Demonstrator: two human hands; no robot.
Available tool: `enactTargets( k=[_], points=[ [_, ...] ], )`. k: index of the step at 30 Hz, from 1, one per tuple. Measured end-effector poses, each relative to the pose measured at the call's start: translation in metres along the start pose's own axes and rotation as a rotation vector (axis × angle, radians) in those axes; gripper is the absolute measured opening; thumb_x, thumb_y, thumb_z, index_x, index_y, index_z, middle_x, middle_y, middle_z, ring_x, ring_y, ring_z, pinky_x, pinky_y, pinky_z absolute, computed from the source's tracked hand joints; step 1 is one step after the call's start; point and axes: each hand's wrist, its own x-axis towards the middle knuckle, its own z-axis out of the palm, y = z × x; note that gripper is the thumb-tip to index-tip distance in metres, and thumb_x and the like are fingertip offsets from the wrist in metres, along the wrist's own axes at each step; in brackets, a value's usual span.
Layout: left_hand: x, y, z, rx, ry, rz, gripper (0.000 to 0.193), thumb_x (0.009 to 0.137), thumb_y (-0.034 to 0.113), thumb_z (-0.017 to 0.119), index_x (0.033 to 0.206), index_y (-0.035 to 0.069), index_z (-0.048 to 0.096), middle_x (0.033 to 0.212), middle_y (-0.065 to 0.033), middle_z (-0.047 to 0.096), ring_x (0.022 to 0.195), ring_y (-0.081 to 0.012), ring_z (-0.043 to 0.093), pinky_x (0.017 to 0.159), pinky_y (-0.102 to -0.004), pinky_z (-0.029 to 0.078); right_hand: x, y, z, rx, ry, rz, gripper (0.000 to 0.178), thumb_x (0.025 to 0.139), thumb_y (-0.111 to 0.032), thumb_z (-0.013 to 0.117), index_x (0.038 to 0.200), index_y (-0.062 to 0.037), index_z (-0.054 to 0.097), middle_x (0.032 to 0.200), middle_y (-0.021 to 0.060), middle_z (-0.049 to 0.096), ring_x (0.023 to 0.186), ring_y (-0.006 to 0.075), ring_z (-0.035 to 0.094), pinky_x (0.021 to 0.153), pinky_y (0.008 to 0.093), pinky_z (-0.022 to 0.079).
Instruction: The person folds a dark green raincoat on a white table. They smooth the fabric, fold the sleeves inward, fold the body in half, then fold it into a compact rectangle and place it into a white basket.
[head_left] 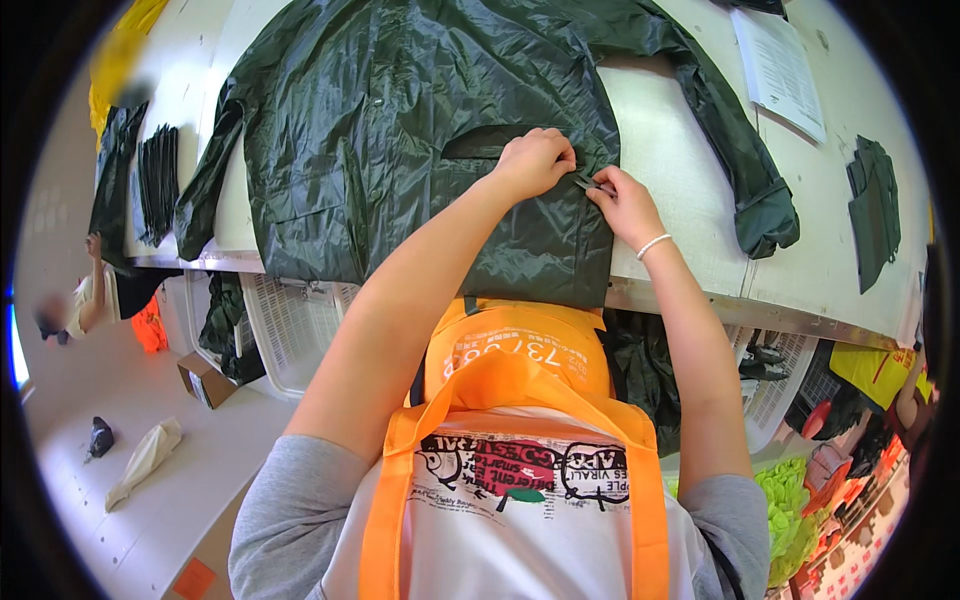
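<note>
A shiny dark green jacket (340, 130) lies spread on the white table, its sleeves out to both sides. My left hand (538, 160) is closed in a pinch on the jacket's fabric, just right of a curved pocket opening (475, 146). Beside it, my right hand (625, 208), with a white bracelet at the wrist, has its thumb and fingers pressed together. A small slim dark piece (596, 185) sticks out of that pinch toward the left hand; whether it is a tool or fabric, I cannot tell. The jacket's lower edge reaches the table's near edge.
Papers (782, 72) and folded dark green cloth (874, 212) lie at the right of the table (665, 130). A stack of dark strips (157, 185) sits at the left. White plastic baskets (290, 335) stand under the near edge. Another person (92, 295) is at the far left.
</note>
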Motion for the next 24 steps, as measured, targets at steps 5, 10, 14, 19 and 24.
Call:
enactTargets(
  k=[5,10,14,19,24],
  points=[
    [0.002,0.003,0.003,0.012,0.025,-0.004,0.012,0.08,0.02,0.064,0.083,0.009,0.065,0.09,-0.0065,0.062,0.092,-0.0276,0.058,0.077,-0.0393,0.048,0.006,-0.001,-0.002,-0.049,-0.014,0.059,0.017,0.084,-0.018,0.064,0.093,-0.0046,0.059,0.085,0.012,0.065,0.078,0.0282,0.063,0.069,0.0347,0.049],
    [-0.007,0.001,0.001,-0.092,0.07,-0.085,0.01,0.081,0.016,0.063,0.083,0.007,0.064,0.089,-0.008,0.062,0.088,-0.0283,0.059,0.074,-0.0365,0.048,-0.002,-0.006,0.01,-0.201,0.117,-0.082,0.014,0.085,-0.018,0.062,0.092,-0.0067,0.059,0.089,0.0112,0.064,0.08,0.0305,0.062,0.068,0.0381,0.048],
    [-0.06,0.025,-0.048,-0.155,0.265,0.077,0.009,0.081,0.011,0.062,0.086,0.004,0.062,0.087,-0.0111,0.059,0.078,-0.03,0.059,0.069,-0.036,0.048,-0.004,0.006,0.013,-0.033,0.192,-0.075,0.018,0.084,-0.017,0.065,0.097,-0.0055,0.059,0.091,0.013,0.064,0.082,0.0272,0.064,0.071,0.0342,0.05],
    [-0.261,-0.003,-0.096,0.602,-0.544,-0.637,0.035,0.091,0.038,0.048,0.093,0.008,0.066,0.093,-0.0102,0.063,0.087,-0.0301,0.061,0.081,-0.039,0.046,-0.027,0.031,0.002,0.206,0.208,-0.031,0.025,0.087,-0.015,0.065,0.107,-0.0014,0.058,0.094,0.0092,0.065,0.086,0.0154,0.062,0.077,0.0274,0.049],
    [-0.349,-0.013,-0.039,0.236,-0.54,-0.888,0.044,0.093,0.044,0.045,0.113,0.009,0.063,0.105,-0.012,0.065,0.107,-0.0311,0.056,0.096,-0.0437,0.039,-0.045,0.036,-0.009,0.264,0.124,0.02,0.023,0.09,-0.013,0.061,0.109,-0.0005,0.057,0.094,0.0039,0.062,0.085,0.0092,0.057,0.076,0.0223,0.046]
  ],
)
